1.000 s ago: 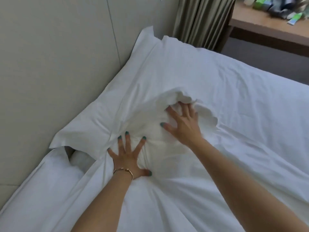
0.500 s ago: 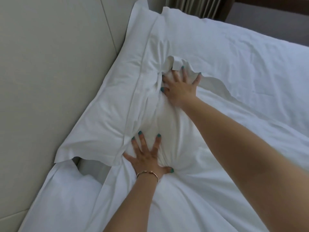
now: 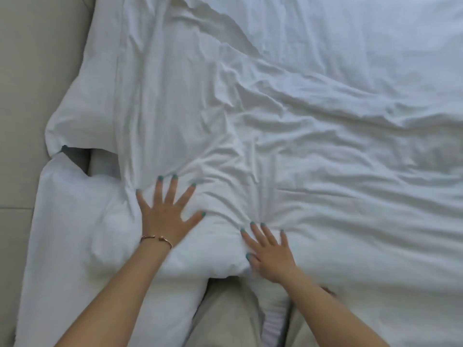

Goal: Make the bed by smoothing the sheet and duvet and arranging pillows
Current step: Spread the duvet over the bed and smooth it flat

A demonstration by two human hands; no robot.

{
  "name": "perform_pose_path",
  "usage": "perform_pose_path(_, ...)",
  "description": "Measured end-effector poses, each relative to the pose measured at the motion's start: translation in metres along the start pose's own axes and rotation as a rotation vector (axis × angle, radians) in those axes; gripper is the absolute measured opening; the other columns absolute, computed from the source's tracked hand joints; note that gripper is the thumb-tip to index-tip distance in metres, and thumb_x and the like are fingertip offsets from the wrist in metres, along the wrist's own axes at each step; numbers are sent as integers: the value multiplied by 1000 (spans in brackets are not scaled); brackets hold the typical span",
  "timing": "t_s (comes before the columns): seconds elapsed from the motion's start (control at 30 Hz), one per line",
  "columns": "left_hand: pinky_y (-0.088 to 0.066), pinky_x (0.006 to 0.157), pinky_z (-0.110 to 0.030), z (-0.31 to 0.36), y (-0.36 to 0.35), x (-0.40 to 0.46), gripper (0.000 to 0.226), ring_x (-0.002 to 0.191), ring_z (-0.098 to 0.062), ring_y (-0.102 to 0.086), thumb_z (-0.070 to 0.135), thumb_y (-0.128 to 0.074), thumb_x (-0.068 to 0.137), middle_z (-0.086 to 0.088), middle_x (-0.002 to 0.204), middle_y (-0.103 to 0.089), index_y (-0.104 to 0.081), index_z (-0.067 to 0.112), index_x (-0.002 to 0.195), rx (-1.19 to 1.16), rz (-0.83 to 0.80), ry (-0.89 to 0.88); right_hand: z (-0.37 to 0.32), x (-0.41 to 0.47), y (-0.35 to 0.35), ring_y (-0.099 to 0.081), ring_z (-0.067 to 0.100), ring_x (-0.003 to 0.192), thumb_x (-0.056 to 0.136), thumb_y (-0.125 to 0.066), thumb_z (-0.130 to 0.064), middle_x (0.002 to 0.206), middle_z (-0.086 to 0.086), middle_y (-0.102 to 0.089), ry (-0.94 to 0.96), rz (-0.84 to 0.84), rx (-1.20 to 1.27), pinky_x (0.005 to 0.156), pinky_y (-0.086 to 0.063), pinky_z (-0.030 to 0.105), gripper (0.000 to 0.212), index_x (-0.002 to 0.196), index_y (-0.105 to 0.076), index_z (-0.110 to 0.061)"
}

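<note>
While I look down from my head camera, my left hand (image 3: 165, 216) lies flat with fingers spread wide, pressing the rumpled white cotton duvet (image 3: 313, 151) near its near-left edge; nothing is grasped, the grip released. A thin rose-gold bangle (image 3: 157, 239) circles that wrist. My right hand (image 3: 271, 251) rests just to the right, fingers straight and apart, also flat on the duvet where creases fan out from the fingertips, its grip likewise released. Farther left, a white fabric pillow (image 3: 100, 78) lies against the pale beige padded headboard (image 3: 27, 71), the duvet overlapping its right side. Below it a second white pillow (image 3: 70, 221) sits at the near left.
</note>
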State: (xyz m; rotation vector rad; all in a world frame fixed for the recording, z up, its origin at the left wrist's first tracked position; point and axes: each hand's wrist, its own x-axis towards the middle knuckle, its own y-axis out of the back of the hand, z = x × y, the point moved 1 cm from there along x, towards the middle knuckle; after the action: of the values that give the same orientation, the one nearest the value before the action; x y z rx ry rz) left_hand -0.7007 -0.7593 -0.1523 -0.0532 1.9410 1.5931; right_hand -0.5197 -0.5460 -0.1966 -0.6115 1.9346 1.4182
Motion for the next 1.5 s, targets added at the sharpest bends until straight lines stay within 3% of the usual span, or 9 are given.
perform_pose_path(0.23, 8, 106, -70, -18, 8, -70, 113, 146, -35, 16, 101, -31, 52, -14, 160, 14, 9, 51, 146, -260, 21, 448, 57, -74, -14, 15, 27, 148, 75, -56, -71, 160, -10, 20, -135, -46, -90, 109, -6, 67, 107, 144, 23, -49)
perform_pose_path(0.47, -40, 100, -41, -25, 18, -76, 111, 124, -35, -48, 45, -88, 61, -15, 139, -48, -24, 9, 144, -942, -23, 644, -23, -24, 2, -20, 40, 142, 80, -64, -56, 159, 11, -6, 117, 195, -91, 105, -31, 58, 110, 144, 26, -45)
perform_pose_path(0.57, -45, 93, -40, -40, 26, -92, 71, 114, -38, -55, 37, -82, 70, -17, 126, -58, -48, 6, 126, -830, 124, 513, -50, -17, 19, -54, 35, 101, 84, -56, -3, 126, 15, -46, 132, 306, -55, 72, -48, 41, 105, 147, 15, -49)
perform_pose_path(0.67, -46, 91, -46, -75, 16, -128, 73, 111, -43, -55, 44, -81, 70, -19, 126, -58, -47, 9, 125, -744, 128, 576, -57, -38, 27, -54, 28, 82, 80, -55, -5, 90, 5, -58, 228, 369, -37, 60, -39, 35, 104, 146, 10, -52)
perform_pose_path(0.77, -43, 93, -51, -70, 4, -122, 95, 113, -46, -53, 47, -80, 71, -26, 130, -53, -27, 13, 142, -626, -58, 721, -50, -57, 14, -53, 29, 102, 84, -55, -12, 126, 3, -57, 242, 90, 43, 77, -43, 35, 90, 149, -4, -48)
perform_pose_path(0.93, -11, 113, -57, 57, 59, -56, 95, 141, -45, -16, 3, -67, 73, -26, 153, -18, -19, 19, 153, -319, 315, 175, 24, -67, 28, -30, 24, 141, 94, -55, -32, 157, 4, -27, -210, -80, 646, 114, -28, 34, 69, 153, -20, -27)
perform_pose_path(1.07, -20, 118, -40, 191, 120, -15, 59, 148, -26, -2, 34, -52, 92, -8, 161, -5, -36, 18, 147, -287, 12, -304, 116, -88, 64, -44, 24, 131, 95, -55, -30, 147, 6, -43, -441, 45, 827, 104, -38, 30, 49, 142, -44, -17)
perform_pose_path(1.37, -44, 96, -39, 436, 187, 126, 48, 126, -27, -47, 32, -48, 94, -4, 144, -41, -43, 21, 140, -296, -93, -343, 409, -84, 152, -54, 24, 113, 93, -58, -32, 135, 7, -51, -525, 391, 986, 87, -44, 31, 46, 137, -48, -22)
perform_pose_path(1.5, -46, 81, -35, 529, 192, 207, 35, 104, -28, -59, 35, -33, 98, -5, 116, -62, -58, 21, 117, -482, 86, -205, 539, -38, 219, -58, 34, 91, 100, -42, -39, 89, 8, -61, -429, 694, 719, 70, -40, 38, 36, 92, -60, -8)
